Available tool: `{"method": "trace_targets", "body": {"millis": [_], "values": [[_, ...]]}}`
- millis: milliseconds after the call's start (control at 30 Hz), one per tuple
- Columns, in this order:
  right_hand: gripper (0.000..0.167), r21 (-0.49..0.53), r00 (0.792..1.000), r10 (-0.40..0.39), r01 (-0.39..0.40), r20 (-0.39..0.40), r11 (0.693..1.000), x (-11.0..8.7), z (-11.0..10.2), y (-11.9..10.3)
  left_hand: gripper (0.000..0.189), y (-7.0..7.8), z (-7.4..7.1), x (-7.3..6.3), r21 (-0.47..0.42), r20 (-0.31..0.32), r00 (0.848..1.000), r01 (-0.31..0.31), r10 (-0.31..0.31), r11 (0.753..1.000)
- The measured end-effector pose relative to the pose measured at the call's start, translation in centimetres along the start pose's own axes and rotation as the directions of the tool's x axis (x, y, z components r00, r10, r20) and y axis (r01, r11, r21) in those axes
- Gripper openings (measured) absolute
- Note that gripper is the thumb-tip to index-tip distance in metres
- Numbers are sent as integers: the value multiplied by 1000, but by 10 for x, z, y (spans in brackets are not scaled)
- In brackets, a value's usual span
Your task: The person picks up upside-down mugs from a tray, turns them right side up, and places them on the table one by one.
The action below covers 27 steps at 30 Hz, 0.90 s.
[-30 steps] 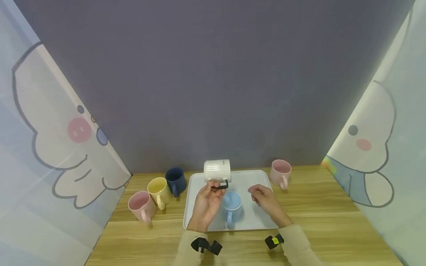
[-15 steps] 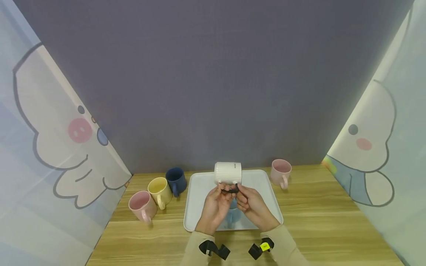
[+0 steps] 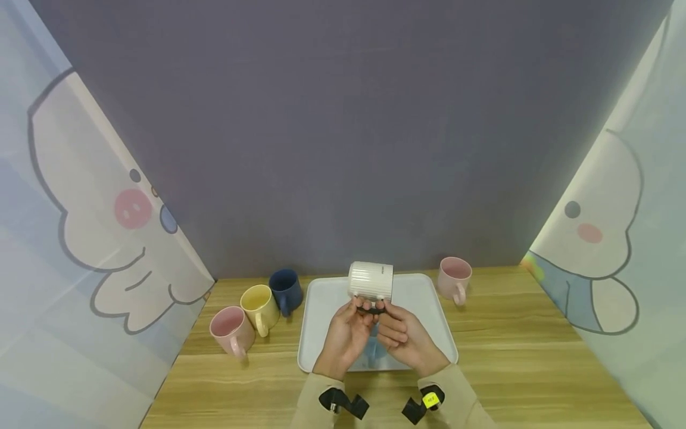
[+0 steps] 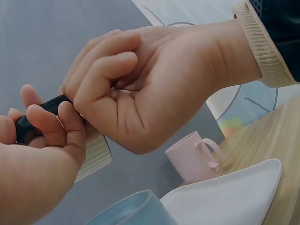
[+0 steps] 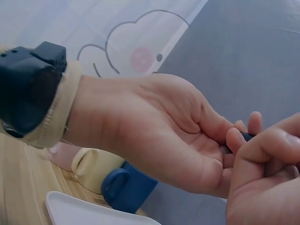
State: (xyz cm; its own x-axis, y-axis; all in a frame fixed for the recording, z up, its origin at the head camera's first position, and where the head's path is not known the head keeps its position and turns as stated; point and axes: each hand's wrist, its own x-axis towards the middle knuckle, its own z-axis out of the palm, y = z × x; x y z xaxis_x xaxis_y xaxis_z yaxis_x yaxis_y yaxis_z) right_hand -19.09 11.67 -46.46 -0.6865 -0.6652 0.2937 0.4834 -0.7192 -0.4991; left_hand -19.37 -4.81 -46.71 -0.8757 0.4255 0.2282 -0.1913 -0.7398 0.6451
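Note:
A white ribbed mug (image 3: 370,280) lies on its side in the air above the tray, its black handle (image 4: 52,104) toward me. My left hand (image 3: 343,341) curls its fingers around the handle, palm up. From the other side my right hand (image 3: 411,341) touches the right end of the handle with thumb and forefinger, its remaining fingers curled. The exact contact of the right fingertips is partly hidden in both wrist views. Beneath the hands a light blue mug (image 3: 375,347) stands on the white tray (image 3: 311,333), mostly covered by them.
Left of the tray stand a pink mug (image 3: 231,329), a yellow mug (image 3: 259,307) and a dark blue mug (image 3: 286,291). Another pink mug (image 3: 454,279) stands at the tray's back right corner. A grey panel (image 3: 343,149) rises behind the wooden table (image 3: 536,351).
My right hand has come in from the right to the mug's handle. The white mug and my left hand have shifted right, and the mug now tilts slightly.

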Motion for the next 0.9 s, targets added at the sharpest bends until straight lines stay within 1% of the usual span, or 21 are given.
{"method": "trace_targets", "body": {"millis": [67,133,333,400,467,533,567,633,667,733,800,867,900], "values": [[52,30,999,0,-2,42,1000,0,1,2,45,0,0,0,16,-12,1000,16,-16,1000],[55,47,998,-5,2,62,999,0,1,3,45,0,0,-1,29,-29,999,31,-30,999],[67,117,995,-35,24,97,993,2,2,6,46,0,2,-1,56,-52,998,47,-44,997],[69,133,994,-48,34,103,990,3,2,6,45,0,3,-1,63,-72,996,50,-45,997],[69,139,993,-60,45,106,989,4,2,6,43,-1,3,-1,78,-104,993,56,-48,995],[69,133,992,-69,55,104,990,4,2,6,40,-1,4,-1,109,-149,988,64,-48,992],[68,126,992,-73,60,101,990,4,2,6,37,-2,4,0,125,-177,983,67,-45,990],[64,104,992,-83,73,94,992,3,3,5,32,-2,5,0,192,-239,971,79,-32,978],[63,89,992,-87,79,91,993,3,4,5,30,-2,5,0,230,-267,963,88,-24,969],[59,59,991,-96,91,92,994,2,5,4,27,-1,4,0,330,-308,951,116,-9,937],[56,29,989,-106,104,103,994,0,6,2,26,0,2,-1,444,-330,944,152,3,883],[55,3,987,-111,111,119,994,-1,6,0,29,2,-1,-2,538,-330,944,170,20,826],[54,-12,986,-113,115,126,993,-2,7,-1,31,3,-2,-3,584,-329,943,172,38,793]]}}
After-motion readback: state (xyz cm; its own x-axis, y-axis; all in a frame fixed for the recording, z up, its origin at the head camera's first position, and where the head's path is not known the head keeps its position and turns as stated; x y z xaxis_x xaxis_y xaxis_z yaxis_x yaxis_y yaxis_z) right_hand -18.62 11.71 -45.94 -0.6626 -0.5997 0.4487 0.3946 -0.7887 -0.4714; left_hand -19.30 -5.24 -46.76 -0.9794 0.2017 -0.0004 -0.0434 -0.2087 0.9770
